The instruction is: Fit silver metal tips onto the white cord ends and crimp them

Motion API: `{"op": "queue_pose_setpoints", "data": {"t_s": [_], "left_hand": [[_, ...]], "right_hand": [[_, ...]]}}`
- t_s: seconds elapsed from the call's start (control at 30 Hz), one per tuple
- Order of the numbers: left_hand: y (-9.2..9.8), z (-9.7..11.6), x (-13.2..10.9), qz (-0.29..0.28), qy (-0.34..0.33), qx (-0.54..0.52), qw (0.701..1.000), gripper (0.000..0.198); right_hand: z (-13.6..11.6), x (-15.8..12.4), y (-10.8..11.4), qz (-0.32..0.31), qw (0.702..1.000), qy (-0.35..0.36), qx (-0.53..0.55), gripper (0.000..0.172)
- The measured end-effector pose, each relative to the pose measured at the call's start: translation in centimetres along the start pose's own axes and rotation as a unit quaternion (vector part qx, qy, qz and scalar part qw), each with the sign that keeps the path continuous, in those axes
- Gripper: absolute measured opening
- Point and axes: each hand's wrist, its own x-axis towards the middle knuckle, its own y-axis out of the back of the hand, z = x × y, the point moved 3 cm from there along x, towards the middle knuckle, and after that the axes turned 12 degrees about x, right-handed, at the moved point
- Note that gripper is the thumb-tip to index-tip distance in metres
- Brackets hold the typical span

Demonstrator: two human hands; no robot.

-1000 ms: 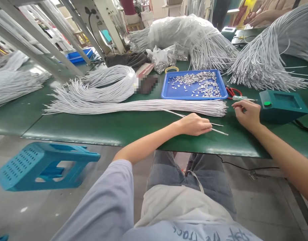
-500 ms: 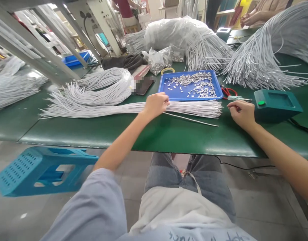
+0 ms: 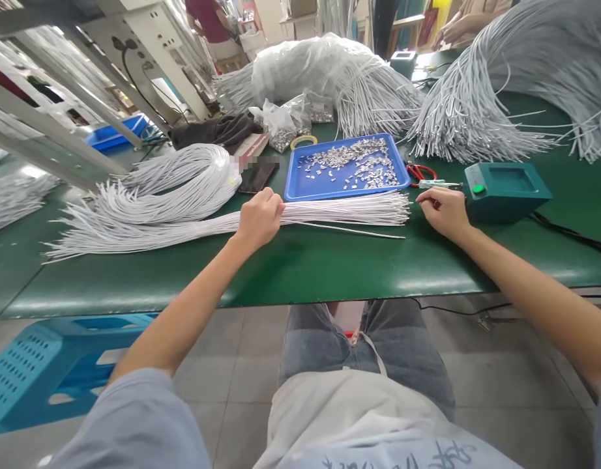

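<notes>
A long bundle of white cables [image 3: 349, 210] lies along the table, its cut ends toward the right. My left hand [image 3: 261, 218] is closed over the middle of this bundle, fingers curled around it and partly hidden. One loose cable [image 3: 364, 232] sticks out below the rest. Just right of the bundle's ends is my right hand [image 3: 446, 210], fingers curled and pinched; whatever they hold, if anything, is too small to make out. Beside that hand stands a green box [image 3: 508, 195] with a bright green button. The blue tray [image 3: 324, 187] behind the bundle holds many small metal pieces.
Coiled white cables [image 3: 193, 179] lie behind my left hand. Red-handled pliers [image 3: 422, 173] and a pale green-handled tool [image 3: 435, 184] lie right of the tray. Large cable heaps [image 3: 324, 68] fill the back. A blue stool [image 3: 41, 378] stands lower left. Other people work beyond.
The view has shifted, so most things sit further left. My left hand has slid a little left along the bundle. My right hand stays beside the green box.
</notes>
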Motion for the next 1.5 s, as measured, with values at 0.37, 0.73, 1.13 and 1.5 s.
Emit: {"op": "queue_pose_setpoints", "data": {"t_s": [0.37,0.73,1.13,1.5], "left_hand": [[4.7,3.8,0.5,0.023,0.064,-0.182,0.981,0.037],[7.0,17.1,-3.3,-0.259,-0.307,-0.520,0.754,0.039],[-2.3,13.6,1.5,-0.153,0.085,-0.780,0.601,0.058],[-3.6,13.0,1.6,-0.159,0.169,-0.802,0.551,0.040]], "right_hand": [[-0.2,0.2,0.1,0.012,1.000,0.017,0.021,0.022],[0.3,0.0,0.3,0.048,0.998,0.034,0.020,0.021],[-5.9,1.3,-6.1,-0.208,0.946,0.151,-0.199,0.078],[-4.6,2.2,-6.7,-0.208,0.941,0.145,-0.224,0.060]]}}
